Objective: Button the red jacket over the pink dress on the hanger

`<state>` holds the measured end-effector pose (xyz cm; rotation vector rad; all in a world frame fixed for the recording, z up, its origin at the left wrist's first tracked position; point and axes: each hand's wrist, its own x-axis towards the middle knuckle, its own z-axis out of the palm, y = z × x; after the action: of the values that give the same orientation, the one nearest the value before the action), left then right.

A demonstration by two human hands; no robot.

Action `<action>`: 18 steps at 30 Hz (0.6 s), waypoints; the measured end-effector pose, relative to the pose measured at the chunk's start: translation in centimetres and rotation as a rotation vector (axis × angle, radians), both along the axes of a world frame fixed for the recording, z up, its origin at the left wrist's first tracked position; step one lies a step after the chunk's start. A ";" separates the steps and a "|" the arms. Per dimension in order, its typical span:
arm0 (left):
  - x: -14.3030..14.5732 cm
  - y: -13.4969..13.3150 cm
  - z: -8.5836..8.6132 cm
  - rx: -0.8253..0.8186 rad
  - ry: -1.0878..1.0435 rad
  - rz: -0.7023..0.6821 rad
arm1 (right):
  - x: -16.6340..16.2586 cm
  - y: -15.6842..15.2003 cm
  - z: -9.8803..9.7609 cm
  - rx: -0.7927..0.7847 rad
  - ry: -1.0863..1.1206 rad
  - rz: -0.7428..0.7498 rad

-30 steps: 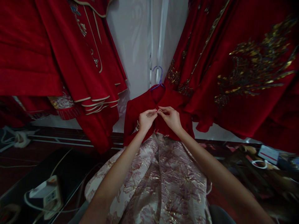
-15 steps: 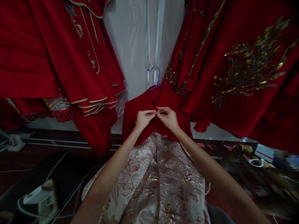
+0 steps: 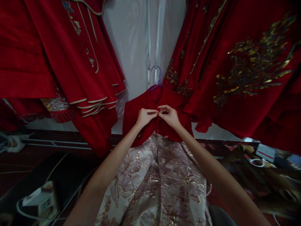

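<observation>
A short red jacket (image 3: pixel 130 117) hangs from a purple hanger (image 3: pixel 160 75) in front of me. My left hand (image 3: pixel 145 116) pinches the jacket's front edge, thumb and fingertips together. Meeting it at the front opening, my right hand (image 3: pixel 171 116) is also closed in a pinch on the other edge. A small gold, beaded-looking ornament (image 3: pixel 161 110) shows by the right fingertips; its exact kind is too small to tell. The fingers hide what lies between the two pinches. Below the jacket spreads pale, shiny floral brocade fabric (image 3: pixel 175 169).
Red gold-trimmed garments (image 3: pixel 94 78) hang at left, and red garments with gold sequins (image 3: pixel 249 69) at right. A power strip (image 3: pixel 47 201) with a cable lies on a dark surface at lower left. Fabric rolls (image 3: pixel 242 163) and a white ring (image 3: pixel 257 162) are at right.
Both hands keep their pinches at the front opening, with only a slight shift of the fingers. The jacket's lower left front hangs a little differently. The view has moved slightly.
</observation>
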<state>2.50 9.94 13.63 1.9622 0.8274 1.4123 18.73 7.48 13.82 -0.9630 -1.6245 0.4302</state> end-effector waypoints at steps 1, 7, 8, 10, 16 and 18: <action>-0.1 0.2 0.1 0.015 0.017 -0.005 | 0.1 0.0 0.0 0.007 0.000 0.005; 0.6 0.8 -0.1 0.021 0.023 -0.078 | -0.2 0.3 -0.4 -0.013 0.052 0.033; 0.9 0.8 -0.3 0.023 -0.008 -0.084 | -0.4 0.3 -0.8 -0.013 0.105 0.032; 1.4 0.7 -1.2 0.009 -0.102 -0.077 | -0.6 0.1 -1.8 -0.006 0.248 0.041; 1.3 -0.4 -4.4 -0.252 -0.326 -0.153 | -0.4 -2.6 -5.9 -0.004 0.061 -0.072; 1.1 -1.0 -5.0 -0.326 -0.345 -0.168 | 0.0 -3.7 -6.9 -0.005 -0.135 -0.153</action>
<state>3.59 8.91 8.64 1.4562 0.6664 1.3663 18.69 3.76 6.97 -1.1316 -1.6566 0.2703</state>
